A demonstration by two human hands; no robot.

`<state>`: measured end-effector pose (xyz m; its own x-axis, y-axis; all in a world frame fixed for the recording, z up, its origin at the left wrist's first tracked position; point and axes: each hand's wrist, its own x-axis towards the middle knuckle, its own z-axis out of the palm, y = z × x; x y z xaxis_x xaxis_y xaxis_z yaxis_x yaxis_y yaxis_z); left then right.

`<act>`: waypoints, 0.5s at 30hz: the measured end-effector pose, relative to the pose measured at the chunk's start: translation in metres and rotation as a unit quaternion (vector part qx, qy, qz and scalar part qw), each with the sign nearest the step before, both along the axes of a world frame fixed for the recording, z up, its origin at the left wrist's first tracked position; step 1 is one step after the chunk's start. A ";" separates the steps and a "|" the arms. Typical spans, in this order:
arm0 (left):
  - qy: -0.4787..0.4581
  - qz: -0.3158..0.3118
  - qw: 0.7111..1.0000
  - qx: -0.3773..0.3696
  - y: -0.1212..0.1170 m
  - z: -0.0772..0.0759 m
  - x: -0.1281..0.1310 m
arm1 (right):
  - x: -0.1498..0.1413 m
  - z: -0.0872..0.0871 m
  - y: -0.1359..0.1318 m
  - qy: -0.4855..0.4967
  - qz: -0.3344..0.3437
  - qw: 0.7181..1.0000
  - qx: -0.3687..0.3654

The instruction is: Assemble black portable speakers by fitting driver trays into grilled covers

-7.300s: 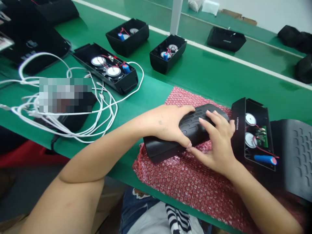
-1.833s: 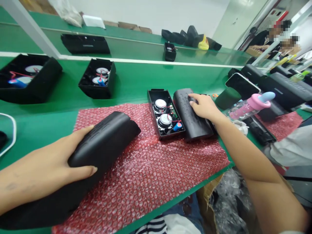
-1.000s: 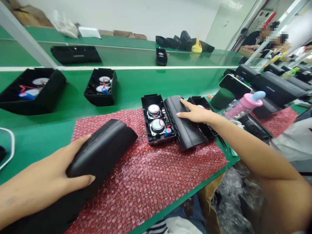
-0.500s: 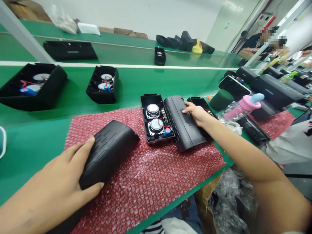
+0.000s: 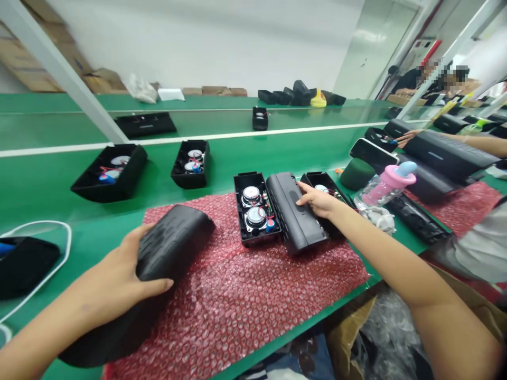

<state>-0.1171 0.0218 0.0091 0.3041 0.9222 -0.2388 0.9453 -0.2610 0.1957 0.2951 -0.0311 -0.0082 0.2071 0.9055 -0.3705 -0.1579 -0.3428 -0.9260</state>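
My left hand (image 5: 114, 279) is closed round a long black speaker shell (image 5: 174, 245) that lies slanted on the red bubble wrap (image 5: 257, 295). My right hand (image 5: 317, 199) rests with curled fingers on a second closed black speaker body (image 5: 291, 211) at the far edge of the wrap. An open black housing (image 5: 253, 208) with two round speaker drivers and a blue cell sits just left of that body. Another open housing (image 5: 328, 192) lies partly hidden under my right wrist.
Several open black housings (image 5: 192, 163) stand on the green conveyor belt (image 5: 222, 148) beyond. A pink-capped bottle (image 5: 382, 187), a phone (image 5: 368, 153) and a green roll (image 5: 354, 173) sit to the right. Another person's hand (image 5: 407, 138) touches a black speaker far right. White cable (image 5: 43, 264) lies left.
My left hand has slid the black shell a little to the left along the wrap. My right hand stays on the closed body. The view has tilted up.
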 end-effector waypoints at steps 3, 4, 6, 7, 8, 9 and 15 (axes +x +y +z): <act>0.037 0.051 0.998 0.022 0.019 -0.003 -0.013 | 0.002 -0.003 0.004 0.007 0.001 1.000 -0.003; 0.053 0.066 0.996 0.025 0.025 -0.004 -0.017 | 0.003 -0.005 0.006 0.009 0.002 1.000 -0.004; 0.084 0.081 0.993 0.020 0.032 -0.004 -0.019 | 0.003 -0.006 0.007 0.011 0.004 1.000 -0.004; 0.097 0.079 0.992 0.019 0.033 -0.003 -0.017 | 0.003 -0.007 0.007 0.012 0.005 1.000 -0.004; 0.113 0.073 0.991 0.027 0.032 -0.002 -0.013 | 0.003 -0.007 0.006 0.012 0.004 1.000 -0.003; 0.123 0.056 0.990 0.050 0.029 0.001 -0.007 | 0.003 -0.008 0.005 0.013 0.004 1.000 -0.001; -0.120 -0.171 0.973 0.096 -0.037 0.014 0.079 | 0.007 -0.019 0.011 0.012 -0.019 1.000 0.011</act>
<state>-0.0382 -0.0157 0.0236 0.6272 0.7777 0.0428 0.7297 -0.6059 0.3170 0.3023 -0.0205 -0.0271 0.2331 0.9053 -0.3550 -0.1928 -0.3148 -0.9294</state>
